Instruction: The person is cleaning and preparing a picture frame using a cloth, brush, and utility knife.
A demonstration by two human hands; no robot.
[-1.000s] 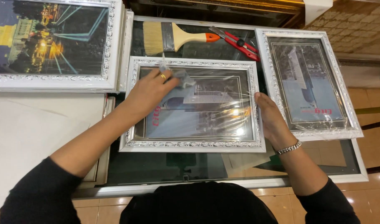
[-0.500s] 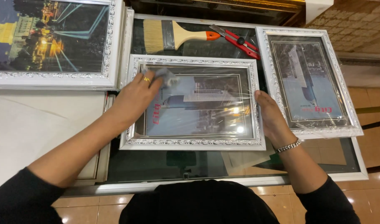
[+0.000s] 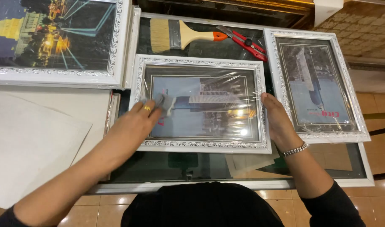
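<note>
While pressed flat on the glass, left hand [image 3: 135, 122] grasping a small grey cloth [image 3: 156, 100] under the fingertips, at the left side of the white ornate picture frame [image 3: 201, 145]. Ring visible on one left finger. Right hand [image 3: 276, 117] laid along the frame's right edge, fingers extended and pressed against the moulding, thumb on top, not clenched; bracelet at the wrist. Frame lying flat on the glass table [image 3: 285, 172], between the two hands, its face covered in wrinkled clear film. Beyond the fingertips: paintbrush [image 3: 186, 34] with orange-tipped handle, red utility knife [image 3: 245, 43] just beside it. Second white frame [image 3: 352, 109] just right of the right fingers. Large framed night picture [image 3: 58, 38] beyond the left fingers.
</note>
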